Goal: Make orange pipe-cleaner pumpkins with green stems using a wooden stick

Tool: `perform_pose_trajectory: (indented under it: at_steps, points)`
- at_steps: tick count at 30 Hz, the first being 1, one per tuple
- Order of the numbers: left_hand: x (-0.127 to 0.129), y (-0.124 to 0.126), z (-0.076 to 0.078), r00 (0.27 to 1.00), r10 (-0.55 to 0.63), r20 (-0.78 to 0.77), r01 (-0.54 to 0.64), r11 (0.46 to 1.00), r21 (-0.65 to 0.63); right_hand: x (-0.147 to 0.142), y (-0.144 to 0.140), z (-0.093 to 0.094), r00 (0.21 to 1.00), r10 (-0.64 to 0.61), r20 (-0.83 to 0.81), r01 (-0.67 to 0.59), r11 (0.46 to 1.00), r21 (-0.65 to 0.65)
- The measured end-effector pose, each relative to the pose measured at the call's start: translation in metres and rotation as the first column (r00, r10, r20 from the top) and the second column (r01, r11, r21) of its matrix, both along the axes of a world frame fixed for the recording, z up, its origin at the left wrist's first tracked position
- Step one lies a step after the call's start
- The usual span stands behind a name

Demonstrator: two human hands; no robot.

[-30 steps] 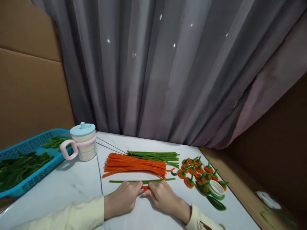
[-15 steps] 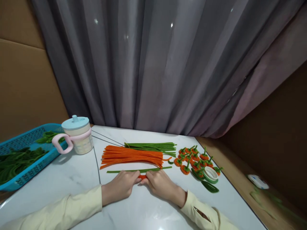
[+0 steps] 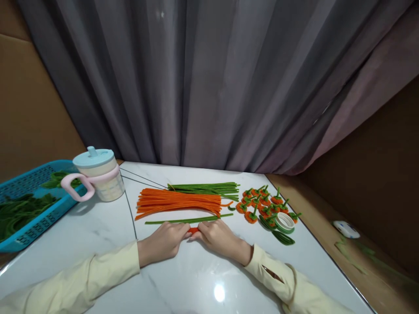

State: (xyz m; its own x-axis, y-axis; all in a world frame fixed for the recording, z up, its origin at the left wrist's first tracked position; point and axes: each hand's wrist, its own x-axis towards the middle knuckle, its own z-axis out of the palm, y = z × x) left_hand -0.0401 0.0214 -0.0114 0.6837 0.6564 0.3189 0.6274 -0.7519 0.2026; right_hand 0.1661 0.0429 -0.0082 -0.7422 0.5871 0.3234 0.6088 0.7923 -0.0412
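Note:
Between my fingers is a short orange piece of pipe cleaner (image 3: 194, 230), mostly hidden by the hands. My left hand (image 3: 163, 240) pinches its left end and my right hand (image 3: 218, 237) its right end, thumbs close together. Just beyond the knuckles lie green pipe cleaners (image 3: 153, 223), partly covered by the hands. Behind them stretches a thick bundle of orange pipe cleaners (image 3: 178, 201), with a bundle of green pipe cleaners (image 3: 206, 188) at its far side. To the right sit several small orange pumpkin-like pieces with green stems (image 3: 251, 216).
Rolls of tape (image 3: 285, 221) and green leaf-shaped loops (image 3: 283, 237) lie right of the orange pieces. At the left stand a lidded cup with a pink handle (image 3: 108, 187) and a blue basket (image 3: 36, 224) holding green leafy pieces. A grey curtain (image 3: 203, 87) hangs behind the white table (image 3: 183, 283).
The camera view has tilted slightly, so the table things appear higher in the picture. Both hands keep their grip on the orange piece, with hardly any visible movement.

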Motion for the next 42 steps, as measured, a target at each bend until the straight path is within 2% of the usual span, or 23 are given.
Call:
perform_pose_trajectory:
  at_steps: [10,19,27,37,42]
  points:
    - [0.000,0.000,0.000,1.000,0.010,0.001,-0.010,1.000,-0.008,0.000,-0.001,-0.001,1.000,-0.023,0.020,0.023,0.999,-0.035]
    - [0.000,-0.001,0.003,0.999,-0.016,-0.035,0.016,1.000,-0.022,0.000,-0.003,0.006,1.000,-0.022,0.020,0.024,0.995,-0.094]
    - [0.000,-0.002,0.003,0.997,0.006,-0.074,-0.007,1.000,-0.016,0.001,-0.006,0.013,0.999,-0.023,0.031,0.028,0.984,-0.174]
    - [0.001,-0.002,0.005,0.999,0.005,-0.037,-0.005,1.000,0.002,0.002,-0.004,0.014,0.999,0.029,0.044,-0.021,0.983,-0.181]
    - [0.001,-0.001,0.005,1.000,0.011,-0.027,-0.011,1.000,-0.001,0.003,-0.003,0.011,0.999,0.017,0.040,-0.010,0.983,-0.183]
